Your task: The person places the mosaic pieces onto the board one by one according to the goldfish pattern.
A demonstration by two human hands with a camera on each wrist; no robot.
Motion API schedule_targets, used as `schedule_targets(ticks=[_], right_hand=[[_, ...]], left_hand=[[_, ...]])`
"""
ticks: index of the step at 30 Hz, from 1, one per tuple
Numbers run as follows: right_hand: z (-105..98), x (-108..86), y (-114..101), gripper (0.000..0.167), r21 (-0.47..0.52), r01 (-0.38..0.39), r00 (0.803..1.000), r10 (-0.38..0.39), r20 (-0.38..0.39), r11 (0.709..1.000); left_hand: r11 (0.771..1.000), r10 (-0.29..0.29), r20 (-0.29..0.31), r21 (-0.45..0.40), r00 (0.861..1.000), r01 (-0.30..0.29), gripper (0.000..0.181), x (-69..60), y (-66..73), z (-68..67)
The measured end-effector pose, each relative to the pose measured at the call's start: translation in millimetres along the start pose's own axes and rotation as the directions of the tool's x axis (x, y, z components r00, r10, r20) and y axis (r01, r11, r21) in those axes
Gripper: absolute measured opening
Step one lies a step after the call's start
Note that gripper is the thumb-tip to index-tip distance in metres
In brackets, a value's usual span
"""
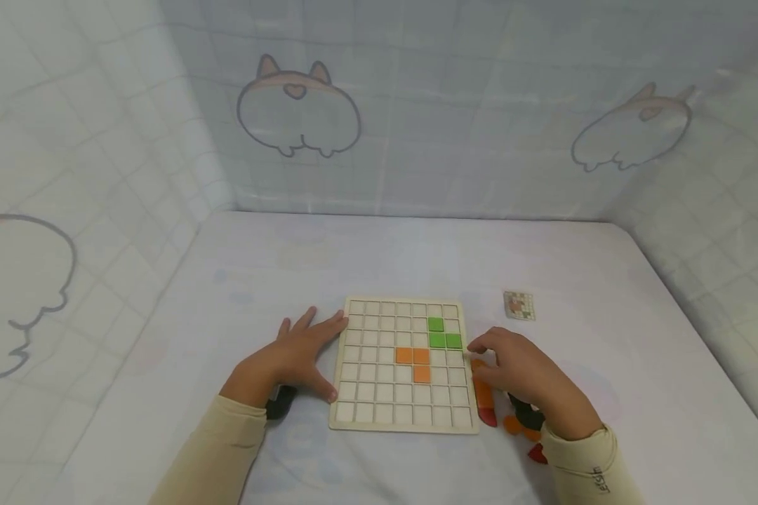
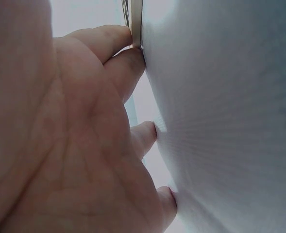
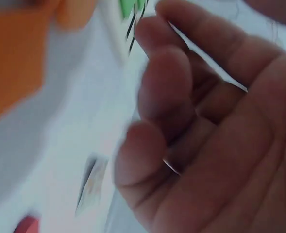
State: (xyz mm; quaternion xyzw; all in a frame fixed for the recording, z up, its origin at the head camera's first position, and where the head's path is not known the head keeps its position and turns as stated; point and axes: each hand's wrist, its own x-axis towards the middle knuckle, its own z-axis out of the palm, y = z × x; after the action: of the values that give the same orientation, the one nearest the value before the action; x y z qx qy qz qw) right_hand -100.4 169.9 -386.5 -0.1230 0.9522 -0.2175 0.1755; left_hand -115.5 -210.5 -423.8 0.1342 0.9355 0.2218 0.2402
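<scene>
A pale gridded board (image 1: pixel 360 414) lies flat on the table, with three green squares (image 1: pixel 437 341) near its right edge and three orange squares (image 1: pixel 421 356) near its middle. My left hand (image 1: pixel 293 358) is spread beside the board, its thumb and a fingertip at the left edge; the left wrist view shows fingertips against the board's side (image 2: pixel 136 24). Just off the right edge hovers my right hand (image 1: pixel 521 368), fingers loosely bent, over an orange strip (image 1: pixel 483 394) with a red piece (image 1: pixel 488 417) at its near end. Nothing shows between its fingers in the right wrist view.
A small card (image 1: pixel 519 306) with a printed grid pattern lies beyond my right hand. Near the right wrist are loose orange pieces (image 1: pixel 513 424) and a red piece (image 1: pixel 537 454), partly hidden by the sleeve. A tiled-pattern curtain (image 1: pixel 417 140) rises behind the table.
</scene>
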Motion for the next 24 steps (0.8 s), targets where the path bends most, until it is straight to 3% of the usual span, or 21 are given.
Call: schedule_targets(ticks=[5,13,20,24], right_hand=[[1,-12.6,17,0.029,0.090,-0.030,0.999,0.026,0.042,0.995],[6,-17.4,25,0.027,0.107,0.021,0.999,-0.024,0.024,0.994],[13,-11.9,24,0.028,-0.010,0.076,0.997,-0.076,0.023,0.997],[15,-13.1,18,0.025,-0.078,0.039,0.999,-0.039,0.007,0.996]], left_hand=[[1.000,0.012,-0.009,0.015,1.000,-0.012,0.133,1.1,-2.2,1.0],[1.000,0.023,-0.002,0.003,1.000,-0.023,0.133,0.6,-2.7,-0.1],[0.999,0.034,-0.004,0.001,0.999,-0.034,0.134,1.6,-3.3,-0.5],[0.999,0.041,-0.015,0.005,0.999,-0.041,0.134,1.7,-3.9,-0.1]])
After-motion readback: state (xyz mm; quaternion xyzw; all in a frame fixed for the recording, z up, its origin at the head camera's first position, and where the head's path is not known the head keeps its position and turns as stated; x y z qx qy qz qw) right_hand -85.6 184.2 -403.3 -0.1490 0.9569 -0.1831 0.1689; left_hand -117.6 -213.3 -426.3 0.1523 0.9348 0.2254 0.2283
